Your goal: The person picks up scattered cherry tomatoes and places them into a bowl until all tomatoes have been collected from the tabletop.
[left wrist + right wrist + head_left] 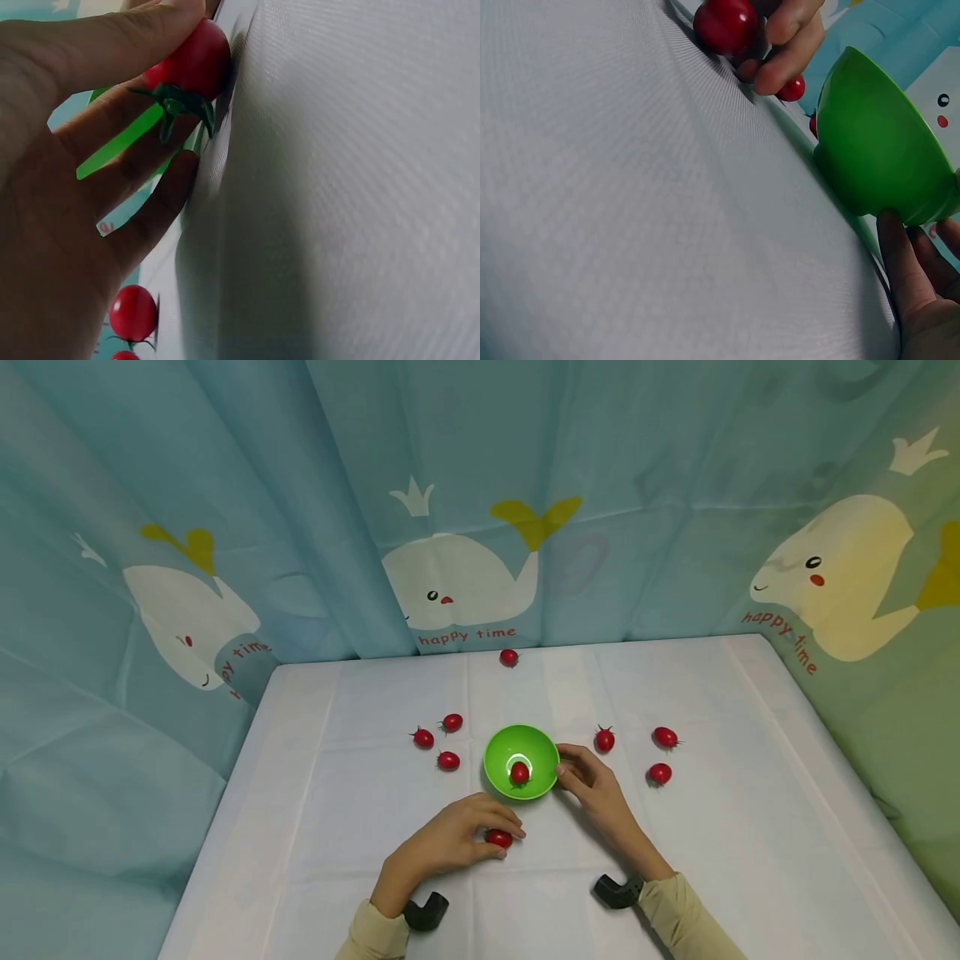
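A red cherry tomato (499,838) sits between the thumb and fingers of the left hand (459,831), in front of the green bowl (498,750); the thumb presses on it and the fingers curve round its far side, though whether it is clear of the cloth is hard to tell. The right hand (596,787) grips the bowl's right side, thumb and fingers against its outer wall. Inside the bowl lies one tomato (519,772). Left of it is a cluster of three tomatoes (448,761), right of it a looser trio (660,774), and beyond it a lone tomato (509,657) near the far edge of the white tablecloth (337,843). Behind hangs a blue-green curtain (637,577) with white whales (472,581) and the words "happy time".
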A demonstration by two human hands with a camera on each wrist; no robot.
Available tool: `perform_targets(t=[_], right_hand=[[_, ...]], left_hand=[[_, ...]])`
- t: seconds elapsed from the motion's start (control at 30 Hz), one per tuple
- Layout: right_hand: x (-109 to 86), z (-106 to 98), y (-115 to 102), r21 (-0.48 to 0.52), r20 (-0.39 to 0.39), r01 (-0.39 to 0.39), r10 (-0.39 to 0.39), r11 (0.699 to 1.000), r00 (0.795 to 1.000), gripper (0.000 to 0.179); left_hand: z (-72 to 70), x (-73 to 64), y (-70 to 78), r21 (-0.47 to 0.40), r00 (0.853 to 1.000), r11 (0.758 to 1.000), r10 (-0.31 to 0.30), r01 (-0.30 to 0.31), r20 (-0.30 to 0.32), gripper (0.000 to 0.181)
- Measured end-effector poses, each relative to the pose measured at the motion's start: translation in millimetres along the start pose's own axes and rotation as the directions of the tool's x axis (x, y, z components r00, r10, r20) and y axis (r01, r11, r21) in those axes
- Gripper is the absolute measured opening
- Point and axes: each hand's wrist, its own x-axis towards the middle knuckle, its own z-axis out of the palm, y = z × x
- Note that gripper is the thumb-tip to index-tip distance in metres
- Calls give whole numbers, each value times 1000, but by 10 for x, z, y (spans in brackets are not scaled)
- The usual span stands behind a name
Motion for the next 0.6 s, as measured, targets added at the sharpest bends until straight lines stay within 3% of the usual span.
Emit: perform_targets(t=[0.23,0.6], right_hand=[[-7,-14,-24,19,-3,12,-12,1000,1000,42],[-9,-17,-4,-3,14,8,-8,1000,1000,42]], left_hand=[[-106,-21,34,51,999,998,-38,38,-9,32],[-116,-62,-12,14,993,993,-115,116,-16,33]])
